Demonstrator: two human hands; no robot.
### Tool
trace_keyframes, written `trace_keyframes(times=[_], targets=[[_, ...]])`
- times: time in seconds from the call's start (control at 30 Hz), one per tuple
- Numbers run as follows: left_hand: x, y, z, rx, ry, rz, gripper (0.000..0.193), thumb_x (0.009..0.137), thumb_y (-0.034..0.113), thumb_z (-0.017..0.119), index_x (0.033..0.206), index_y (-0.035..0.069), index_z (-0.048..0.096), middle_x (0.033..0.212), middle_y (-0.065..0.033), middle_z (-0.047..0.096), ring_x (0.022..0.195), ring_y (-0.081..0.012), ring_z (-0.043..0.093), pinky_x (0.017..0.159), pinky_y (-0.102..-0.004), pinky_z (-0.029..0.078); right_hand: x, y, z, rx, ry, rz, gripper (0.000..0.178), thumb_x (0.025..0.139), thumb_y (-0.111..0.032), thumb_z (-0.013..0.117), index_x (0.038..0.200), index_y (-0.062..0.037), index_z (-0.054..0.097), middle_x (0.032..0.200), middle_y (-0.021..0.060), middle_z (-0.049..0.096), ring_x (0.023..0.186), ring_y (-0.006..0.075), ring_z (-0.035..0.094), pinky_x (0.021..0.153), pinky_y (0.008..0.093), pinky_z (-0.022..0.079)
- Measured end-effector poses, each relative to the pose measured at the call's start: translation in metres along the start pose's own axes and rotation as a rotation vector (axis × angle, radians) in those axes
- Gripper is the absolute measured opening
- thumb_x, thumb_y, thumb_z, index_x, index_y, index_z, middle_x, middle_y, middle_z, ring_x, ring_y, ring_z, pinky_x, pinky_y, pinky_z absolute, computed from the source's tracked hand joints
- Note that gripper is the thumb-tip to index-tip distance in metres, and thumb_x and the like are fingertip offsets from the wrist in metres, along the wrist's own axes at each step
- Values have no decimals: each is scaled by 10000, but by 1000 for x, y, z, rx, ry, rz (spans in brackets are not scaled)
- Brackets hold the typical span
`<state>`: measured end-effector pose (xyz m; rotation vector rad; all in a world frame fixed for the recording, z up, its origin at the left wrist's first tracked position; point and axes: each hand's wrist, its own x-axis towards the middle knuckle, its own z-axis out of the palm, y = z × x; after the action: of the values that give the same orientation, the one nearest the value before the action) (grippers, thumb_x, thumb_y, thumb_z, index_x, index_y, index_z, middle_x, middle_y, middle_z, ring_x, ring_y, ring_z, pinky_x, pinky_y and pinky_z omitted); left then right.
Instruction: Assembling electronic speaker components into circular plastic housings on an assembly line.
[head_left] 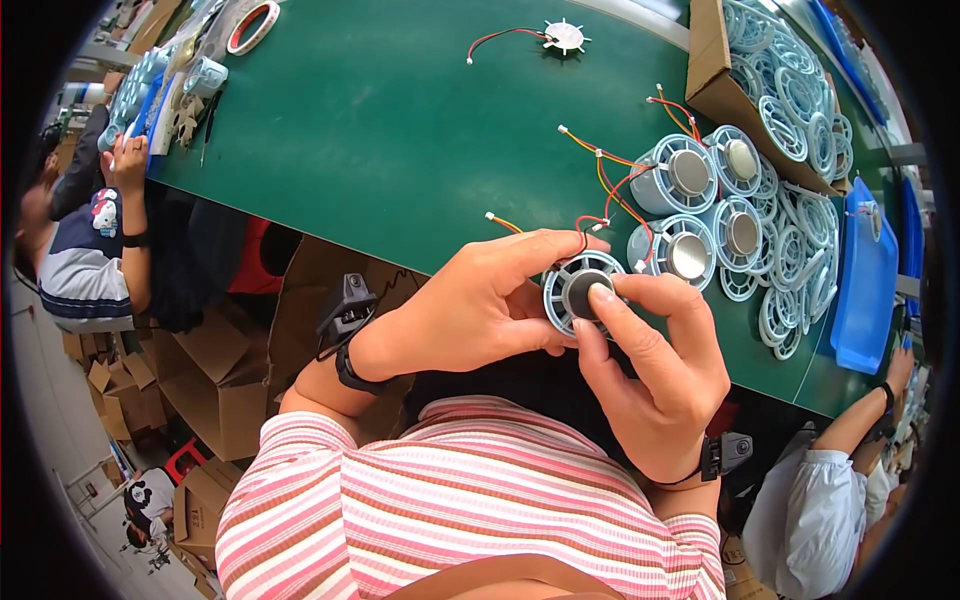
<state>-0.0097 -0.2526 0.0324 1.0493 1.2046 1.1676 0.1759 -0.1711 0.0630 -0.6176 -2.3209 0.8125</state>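
Observation:
My left hand (470,305) grips a round pale-blue spoked fan frame (565,298) from its left side, near the table's front edge. My right hand (655,365) comes from the right, its index fingertip pressing on the dark round disc (583,290) in the frame's centre. Red and yellow wires (585,228) trail up from the frame. Just beyond stand several finished pale-blue cylinder units with silver centres (690,172), wired alike.
A green table (400,130) bears loose pale-blue rings (790,300), a cardboard box of rings (790,90), a blue tray (865,290), a white spoked part with wires (564,36) and a tape roll (252,25). Other people sit at left (95,240) and lower right (820,480). Cardboard boxes lie below.

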Motion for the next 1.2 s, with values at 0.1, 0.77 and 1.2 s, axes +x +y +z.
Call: trace_keyframes(times=[0.1,0.77,1.2], targets=[[-1,-1,2,79,38,34,652,803,-79,764,1403,-22,514,1278,-134,605,1089,-192,672,839,-308,619,-2,-1,0,24,-2,24,420,722,90,807,1119,-35,753,1081,122,660,933,271,658,806,354,542],[-4,-21,14,96,135,348,647,806,-49,800,1391,1,526,1341,-102,576,1158,-151,647,854,-265,590,-26,11,-1,-147,62,-250,341,761,-36,805,1097,-35,749,1151,101,690,1089,317,632,924,416,485],[-9,29,-12,557,389,107,691,762,40,848,1384,44,547,1384,-114,520,1000,-134,649,722,-254,550,19,44,-28,-440,116,-41,722,712,-293,879,1364,-120,621,1458,146,499,1328,383,453,1109,525,335]])
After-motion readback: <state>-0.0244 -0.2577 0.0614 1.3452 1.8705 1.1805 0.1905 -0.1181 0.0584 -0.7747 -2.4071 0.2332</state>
